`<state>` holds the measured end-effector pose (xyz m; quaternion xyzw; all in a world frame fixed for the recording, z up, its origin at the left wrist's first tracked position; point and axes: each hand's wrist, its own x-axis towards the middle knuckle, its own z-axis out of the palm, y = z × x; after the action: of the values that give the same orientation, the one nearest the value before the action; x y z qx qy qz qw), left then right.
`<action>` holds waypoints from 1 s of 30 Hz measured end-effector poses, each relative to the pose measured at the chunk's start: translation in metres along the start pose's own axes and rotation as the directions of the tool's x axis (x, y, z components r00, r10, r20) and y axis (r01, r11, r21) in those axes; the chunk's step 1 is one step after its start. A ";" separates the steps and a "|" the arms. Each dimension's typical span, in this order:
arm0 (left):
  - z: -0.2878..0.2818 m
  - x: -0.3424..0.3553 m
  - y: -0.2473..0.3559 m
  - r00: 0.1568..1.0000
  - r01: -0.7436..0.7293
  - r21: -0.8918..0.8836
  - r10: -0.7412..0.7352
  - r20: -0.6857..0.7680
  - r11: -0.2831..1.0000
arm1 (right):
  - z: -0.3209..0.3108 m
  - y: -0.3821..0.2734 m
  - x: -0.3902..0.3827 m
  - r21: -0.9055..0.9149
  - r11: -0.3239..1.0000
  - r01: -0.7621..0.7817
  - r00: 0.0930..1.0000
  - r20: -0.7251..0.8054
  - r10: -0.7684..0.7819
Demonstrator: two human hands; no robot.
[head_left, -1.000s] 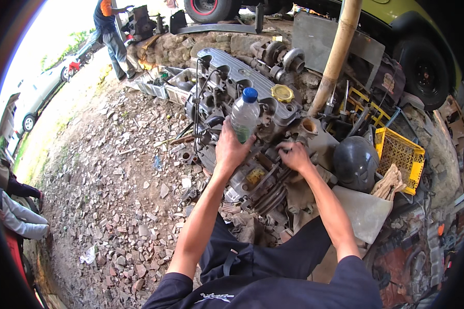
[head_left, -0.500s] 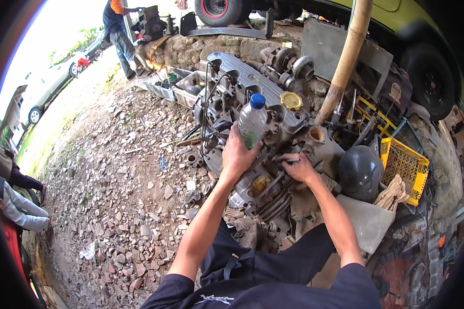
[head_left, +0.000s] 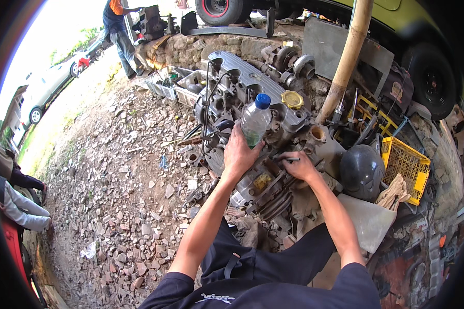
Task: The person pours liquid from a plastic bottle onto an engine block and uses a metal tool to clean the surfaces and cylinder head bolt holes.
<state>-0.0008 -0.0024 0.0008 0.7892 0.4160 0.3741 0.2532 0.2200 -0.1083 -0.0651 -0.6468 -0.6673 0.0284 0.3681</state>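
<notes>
My left hand (head_left: 242, 154) is wrapped round a clear plastic bottle (head_left: 257, 122) with a blue cap, a little greenish liquid low inside. The bottle leans slightly right above a dismantled engine (head_left: 265, 180). To the right, my right hand (head_left: 297, 165) is closed on a thin dark rod (head_left: 292, 159), whose tip shows past the fingers; its kind is unclear. That hand is low over the engine's greasy parts. Beyond the bottle lies a long grey valve cover (head_left: 239, 69) with a yellow oil filler cap (head_left: 292, 100).
A dark helmet (head_left: 361, 172) and a yellow plastic crate (head_left: 406, 167) are at the right, beside a bamboo post (head_left: 345, 67). Broken stone and tile (head_left: 134, 221) cover the ground at left. A person (head_left: 121, 38) stands far left; another person's arm (head_left: 26, 208) shows at the left edge.
The bottle has shifted slightly right in the picture and tilts a little more to the right. My right hand stays nearly in place, still closed on the thin rod.
</notes>
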 end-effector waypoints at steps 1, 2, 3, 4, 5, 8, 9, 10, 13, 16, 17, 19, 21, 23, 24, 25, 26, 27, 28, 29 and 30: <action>0.001 -0.001 0.000 1.000 0.003 0.004 -0.003 0.002 1.000 | -0.002 0.006 0.003 -0.052 0.986 -0.160 0.987 -0.033 0.158; 0.003 -0.002 0.000 1.000 0.000 -0.009 0.000 -0.001 1.000 | -0.008 0.013 0.010 -0.217 0.960 -0.176 0.984 -0.064 0.166; 0.002 0.000 0.001 1.000 -0.004 -0.020 0.004 -0.007 1.000 | -0.003 0.013 0.010 -0.230 0.967 -0.109 0.992 -0.094 0.089; 0.001 0.002 0.002 1.000 -0.008 -0.031 0.008 -0.013 0.999 | 0.004 0.011 0.008 -0.245 0.969 -0.042 0.992 -0.124 0.012; 0.002 0.000 0.002 1.000 -0.015 -0.024 0.015 -0.013 1.000 | 0.006 0.011 0.001 -0.084 0.995 -0.049 0.998 -0.033 0.046; -0.002 -0.002 0.000 1.000 -0.011 -0.012 0.011 -0.015 1.000 | -0.010 -0.018 0.006 -0.011 0.994 -0.108 0.993 0.035 0.109; -0.004 -0.002 0.002 1.000 -0.004 -0.018 0.004 0.004 1.000 | -0.013 -0.016 0.007 -0.096 0.986 -0.136 0.991 -0.030 0.133; -0.004 -0.001 0.004 1.000 0.003 -0.025 -0.003 0.024 1.000 | -0.015 -0.016 0.007 -0.178 0.970 -0.167 0.984 -0.097 0.152; 0.003 -0.002 0.000 0.996 -0.053 0.004 0.054 -0.068 0.999 | -0.014 -0.024 0.005 0.015 0.980 -0.198 0.977 0.088 0.195; 0.002 0.000 0.001 1.000 -0.010 0.008 0.010 -0.018 1.000 | -0.016 -0.014 0.014 -0.039 0.993 -0.114 0.993 -0.010 0.114; 0.002 0.000 0.004 1.000 -0.001 -0.012 0.001 0.008 1.000 | -0.013 -0.012 0.009 -0.045 0.977 -0.209 0.978 0.006 0.210; -0.001 -0.001 0.002 1.000 -0.004 -0.005 0.004 -0.005 1.000 | -0.011 -0.032 0.013 -0.021 0.970 -0.244 0.969 0.045 0.244; -0.002 -0.001 0.001 1.000 -0.007 -0.009 0.007 -0.013 1.000 | -0.006 -0.027 0.014 0.031 0.989 -0.146 0.987 0.072 0.144; -0.001 -0.002 0.001 1.000 -0.010 -0.024 0.009 -0.016 1.000 | -0.014 -0.020 0.017 0.025 0.968 -0.249 0.967 0.052 0.248; 0.000 -0.002 0.000 1.000 -0.011 -0.016 0.011 -0.019 1.000 | -0.015 -0.019 0.018 0.043 0.964 -0.262 0.965 0.024 0.261; 0.001 -0.001 0.001 1.000 -0.017 -0.012 0.017 -0.022 1.000 | -0.005 -0.013 0.012 -0.024 0.986 -0.167 0.985 -0.042 0.166; 0.004 0.000 0.003 0.999 -0.023 -0.008 0.023 -0.024 1.000 | 0.007 -0.008 0.008 -0.096 0.993 -0.074 0.993 -0.100 0.065; 0.001 -0.002 -0.003 1.000 -0.009 -0.009 0.009 -0.026 1.000 | 0.008 -0.026 0.011 0.042 0.994 -0.106 0.994 -0.012 0.106; 0.000 -0.001 -0.003 1.000 -0.009 -0.018 0.008 -0.026 1.000 | 0.004 -0.025 0.013 0.059 0.985 -0.163 0.986 -0.007 0.164; 0.000 -0.001 -0.003 1.000 -0.009 -0.027 0.008 -0.025 1.000 | -0.004 -0.020 0.016 0.075 0.972 -0.221 0.975 -0.001 0.222; 0.001 -0.001 -0.002 1.000 -0.015 -0.022 0.014 -0.026 1.000 | -0.011 -0.013 0.016 0.087 0.956 -0.279 0.960 0.003 0.279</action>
<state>-0.0012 -0.0020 -0.0017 0.7844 0.4093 0.3908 0.2541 0.2172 -0.1009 -0.0428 -0.7179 -0.5659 0.1062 0.3912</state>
